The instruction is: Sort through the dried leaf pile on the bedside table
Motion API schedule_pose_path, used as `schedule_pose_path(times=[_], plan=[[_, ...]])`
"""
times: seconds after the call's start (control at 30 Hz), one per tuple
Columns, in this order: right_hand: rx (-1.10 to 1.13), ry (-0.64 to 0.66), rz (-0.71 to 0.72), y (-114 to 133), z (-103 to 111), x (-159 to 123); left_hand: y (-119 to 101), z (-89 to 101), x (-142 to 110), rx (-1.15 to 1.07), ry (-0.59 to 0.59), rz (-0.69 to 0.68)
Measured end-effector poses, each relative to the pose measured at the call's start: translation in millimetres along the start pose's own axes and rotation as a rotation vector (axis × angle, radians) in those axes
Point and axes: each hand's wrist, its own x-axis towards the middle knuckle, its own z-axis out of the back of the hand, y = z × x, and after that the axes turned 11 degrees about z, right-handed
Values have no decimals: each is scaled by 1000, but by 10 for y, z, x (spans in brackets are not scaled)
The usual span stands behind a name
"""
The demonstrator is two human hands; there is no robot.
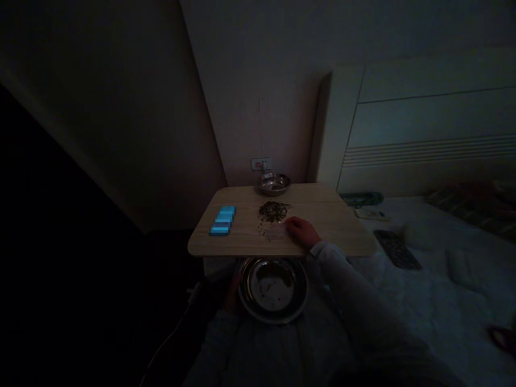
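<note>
Head view: right hand (302, 232) curled closed, apparently pinching a translucent piece (276, 230) near the dark grains (273, 211) on the table (330, 236). Left hand (233, 294) at the basin's (273, 317) left rim; finger closure too dark to tell. Basin is off the table, so presumably hand-steadied.

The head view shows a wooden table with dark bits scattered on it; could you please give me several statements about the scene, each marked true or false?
1. A small metal bowl stands on the wooden table, at its far side. True.
2. The left hand rests on the tabletop. False: it is at the side of the large metal basin, below the tabletop.
3. The right hand is at the tabletop, near the dark bits. True.
4. The lit screen lies right of the dark bits. False: it lies left of them.
</note>
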Motion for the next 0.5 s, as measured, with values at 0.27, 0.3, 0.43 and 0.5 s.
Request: schedule_pose_path(times=[0.27,0.3,0.43,0.5], plan=[[-6,41,-5,56,50,-88,11,21,25,3,-32,-9],[-8,48,-15,69,55,-96,17,23,27,2,-32,-10],[14,94,-15,99,60,-135,40,36,34,-3,-33,-9],[51,123,-5,101,60,-157,48,50,40,-4,-33,-4]])
